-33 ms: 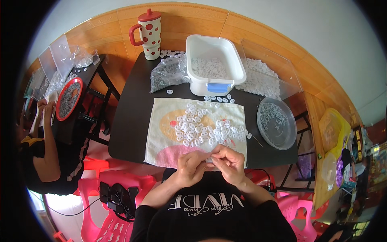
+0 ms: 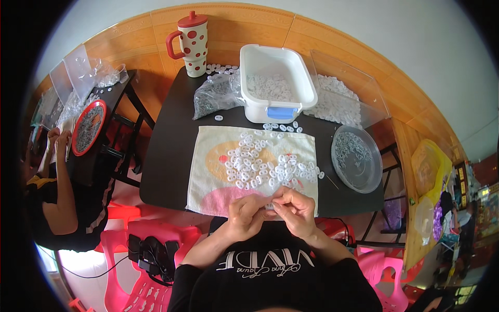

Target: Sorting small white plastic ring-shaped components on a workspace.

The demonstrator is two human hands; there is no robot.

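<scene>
My left hand point(image 2: 245, 212) and my right hand point(image 2: 297, 209) meet fingertip to fingertip over the near edge of a cream, orange and pink towel point(image 2: 208, 179). Together they pinch a small white plastic piece point(image 2: 270, 206) that the fingers mostly hide. Just beyond them, a loose pile of small white oval pieces point(image 2: 265, 166) is spread over the middle of the towel. The towel lies on a black table point(image 2: 166, 156).
Behind the towel stand a white tub point(image 2: 275, 78) of white pieces, a clear bag of grey parts point(image 2: 215, 99) and a red-dotted mug point(image 2: 189, 44). A round clear tray point(image 2: 358, 158) sits on the right. Another person point(image 2: 57, 203) works at a side table on the left, with pink chairs point(image 2: 135, 244) near me.
</scene>
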